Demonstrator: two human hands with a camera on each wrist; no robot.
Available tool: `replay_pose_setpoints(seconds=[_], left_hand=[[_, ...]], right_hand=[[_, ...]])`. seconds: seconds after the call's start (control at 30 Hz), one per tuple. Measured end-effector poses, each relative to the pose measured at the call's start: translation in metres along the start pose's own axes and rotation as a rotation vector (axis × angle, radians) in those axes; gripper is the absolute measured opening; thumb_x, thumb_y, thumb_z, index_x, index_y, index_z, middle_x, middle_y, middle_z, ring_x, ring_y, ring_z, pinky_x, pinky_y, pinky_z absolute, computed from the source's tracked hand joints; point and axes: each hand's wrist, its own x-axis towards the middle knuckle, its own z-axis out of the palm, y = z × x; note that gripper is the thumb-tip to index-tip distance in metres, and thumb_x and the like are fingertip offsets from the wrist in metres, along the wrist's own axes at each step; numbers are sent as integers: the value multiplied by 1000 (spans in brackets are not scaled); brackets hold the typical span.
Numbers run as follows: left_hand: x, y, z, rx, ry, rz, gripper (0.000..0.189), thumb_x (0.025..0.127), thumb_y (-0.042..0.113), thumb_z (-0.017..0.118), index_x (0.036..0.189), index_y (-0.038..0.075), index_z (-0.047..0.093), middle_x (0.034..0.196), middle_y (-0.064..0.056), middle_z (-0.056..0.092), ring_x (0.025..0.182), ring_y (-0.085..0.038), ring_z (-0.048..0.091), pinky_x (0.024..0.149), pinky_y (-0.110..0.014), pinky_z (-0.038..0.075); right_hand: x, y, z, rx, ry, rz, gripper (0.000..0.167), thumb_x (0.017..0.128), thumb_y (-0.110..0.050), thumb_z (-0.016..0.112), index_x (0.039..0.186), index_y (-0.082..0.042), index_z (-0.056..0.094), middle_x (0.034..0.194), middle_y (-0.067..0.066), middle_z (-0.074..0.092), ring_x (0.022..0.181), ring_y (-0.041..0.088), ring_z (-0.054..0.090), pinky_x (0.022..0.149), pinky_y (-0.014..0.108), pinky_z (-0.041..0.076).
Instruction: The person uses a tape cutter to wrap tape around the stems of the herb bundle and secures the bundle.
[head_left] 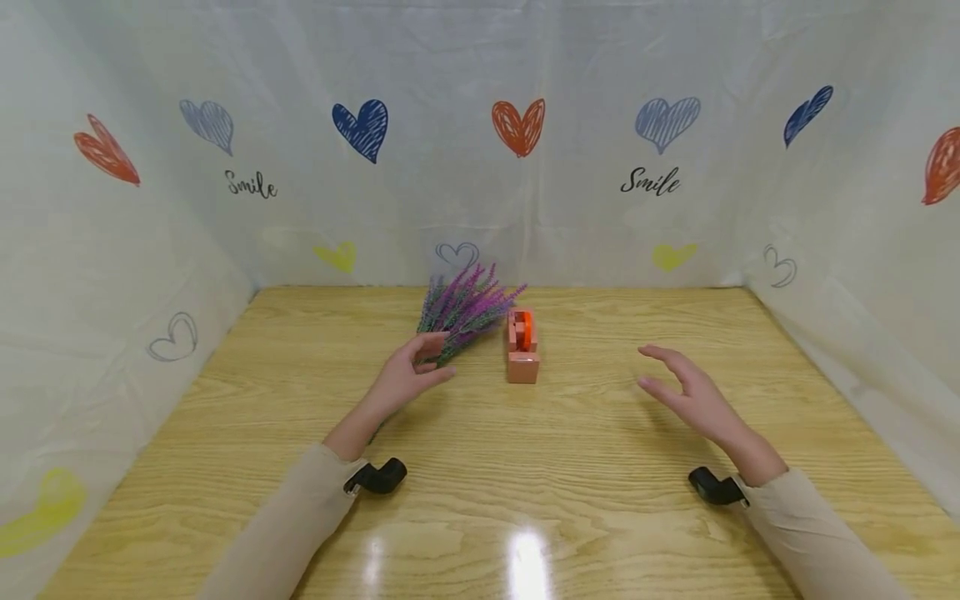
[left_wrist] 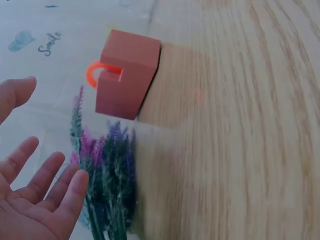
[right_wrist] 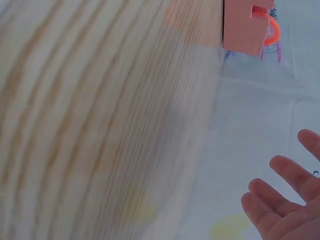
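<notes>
A bunch of purple and lilac lavender stems [head_left: 468, 308] lies on the wooden table, its lower stems partly hidden behind my left hand [head_left: 412, 371]. That hand hovers over the stems with fingers spread and relaxed, holding nothing. In the left wrist view the lavender [left_wrist: 112, 175] shows just beyond the fingertips. Right of the flowers stands a pink tape dispenser [head_left: 522, 367] with an orange roll [head_left: 527, 331]. My right hand [head_left: 693, 396] is held above the table well to the dispenser's right, its fingers loosely bent and nothing in them.
The wooden table [head_left: 585, 467] is bordered at the back and sides by a white cloth [head_left: 585, 208] printed with hearts and "Smile". Black wrist mounts [head_left: 381, 477] sit at both sleeve cuffs. Light reflects off the table near its front.
</notes>
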Motion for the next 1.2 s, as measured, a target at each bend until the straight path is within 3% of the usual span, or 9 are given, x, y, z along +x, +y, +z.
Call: replay_pose_setpoints(seconds=[0.33,0.5,0.67,0.77,0.83,1.2], left_hand=[[12,1,15,-47,-31,-22,55,86,15,69,134,2,46,131,-22,46,119,-36,45,94,-43,40],[19,1,24,-25,-48,-46,53,86,17,69,133,5,48,129,-20,48,119,-34,46,93,-44,42],[21,12,33,-49,-75,-85,50,87,15,67,133,4,48,129,-21,48,117,-32,47,92,-42,43],[24,10,38,-69,-78,-91,50,88,17,67,132,3,48,128,-21,48,115,-32,49,88,-40,45],[30,1,42,-71,-72,-89,52,87,22,68,132,5,49,127,-20,50,112,-29,51,85,-38,47],[47,6,56,-97,-107,-174,53,88,25,67,135,9,48,129,-14,50,111,-28,51,86,-39,48]], right_hand=[[10,-7,8,-1,-47,10,52,94,-22,58,138,1,40,140,23,36,130,43,27,96,61,25],[14,-9,15,6,-61,-3,50,95,-24,56,136,0,42,139,22,38,129,41,29,96,60,26],[18,-12,21,20,-72,-4,49,94,-28,57,135,-3,44,138,18,41,129,37,31,97,58,28],[21,-13,24,30,-83,-8,49,94,-28,58,134,-3,46,136,17,43,128,37,33,97,57,28],[23,-13,27,31,-89,-17,48,94,-27,58,133,-2,47,135,17,44,127,37,34,97,57,29],[37,-21,41,24,-107,-43,48,92,-28,61,129,-1,51,132,16,48,123,34,40,97,54,31]])
